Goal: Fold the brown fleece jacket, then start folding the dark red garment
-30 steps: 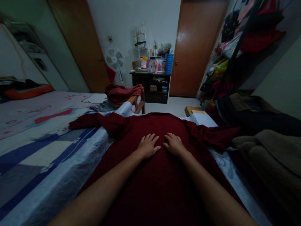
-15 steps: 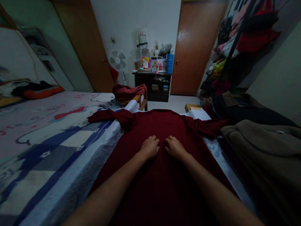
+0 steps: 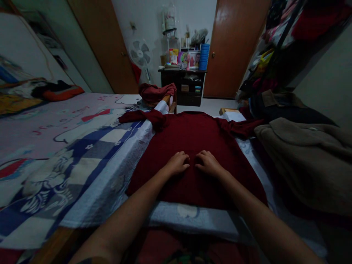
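Note:
A dark red long-sleeved shirt point(image 3: 192, 135) lies spread flat, its neck end away from me and its sleeves out to both sides. Beneath it is a pale patterned cloth point(image 3: 189, 216), bare along the near edge. My left hand point(image 3: 178, 163) rests on the middle of the shirt, fingers loosely bent and thumb apart. Close beside it, my right hand point(image 3: 209, 163) lies on the fabric in a similar pose, with a small gap between the two. Neither hand holds anything that I can see.
On the left is a bed with a printed blanket point(image 3: 90, 146). Brown and dark coats point(image 3: 305, 150) are piled at the right. A crumpled red cloth point(image 3: 156, 94) hangs at the bed's corner. Farther back stand a fan point(image 3: 140, 53) and a dark cabinet point(image 3: 181, 86).
My view has tilted down, bringing the shirt's hem and the pale cloth's near edge into sight. Both hands have drawn back a little toward me over the shirt, still side by side.

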Tool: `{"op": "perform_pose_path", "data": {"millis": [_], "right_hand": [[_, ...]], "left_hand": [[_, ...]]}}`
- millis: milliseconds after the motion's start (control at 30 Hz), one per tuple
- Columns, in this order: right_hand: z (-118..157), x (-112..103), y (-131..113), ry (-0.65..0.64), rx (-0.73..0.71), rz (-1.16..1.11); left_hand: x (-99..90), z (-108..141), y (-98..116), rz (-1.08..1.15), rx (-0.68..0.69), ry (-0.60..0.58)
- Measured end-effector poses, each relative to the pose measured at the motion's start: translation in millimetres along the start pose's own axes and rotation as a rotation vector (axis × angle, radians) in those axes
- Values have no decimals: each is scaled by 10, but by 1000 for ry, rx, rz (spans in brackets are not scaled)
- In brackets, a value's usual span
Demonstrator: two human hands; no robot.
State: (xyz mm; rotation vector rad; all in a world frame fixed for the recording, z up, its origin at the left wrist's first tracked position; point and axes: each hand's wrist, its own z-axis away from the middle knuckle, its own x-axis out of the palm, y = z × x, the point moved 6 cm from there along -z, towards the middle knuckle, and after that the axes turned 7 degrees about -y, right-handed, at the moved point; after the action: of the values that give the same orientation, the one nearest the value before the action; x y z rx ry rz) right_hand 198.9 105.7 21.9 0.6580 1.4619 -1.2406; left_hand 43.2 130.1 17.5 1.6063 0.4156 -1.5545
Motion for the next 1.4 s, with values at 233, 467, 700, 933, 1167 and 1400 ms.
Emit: {"op": "perform_pose_path", "data": {"millis": [233, 467, 700, 933, 1167, 1400], "right_hand": [[-33, 123, 10, -57, 144, 75], [-40, 117, 18, -33, 118, 71], [-51, 101, 68, 90, 120, 14], [202, -20, 189, 109, 88, 0], [636, -137, 637, -5, 310, 174], [604, -63, 717, -59, 334, 117]], "left_hand": [[114, 83, -68, 15, -134, 53], [75, 31, -137, 10, -143, -30], [-81, -48, -70, -9, -74, 39], [-69, 242, -306, -23, -54, 4], [-201, 639, -811, -140, -307, 34], [-263, 563, -770, -92, -267, 20]]}}
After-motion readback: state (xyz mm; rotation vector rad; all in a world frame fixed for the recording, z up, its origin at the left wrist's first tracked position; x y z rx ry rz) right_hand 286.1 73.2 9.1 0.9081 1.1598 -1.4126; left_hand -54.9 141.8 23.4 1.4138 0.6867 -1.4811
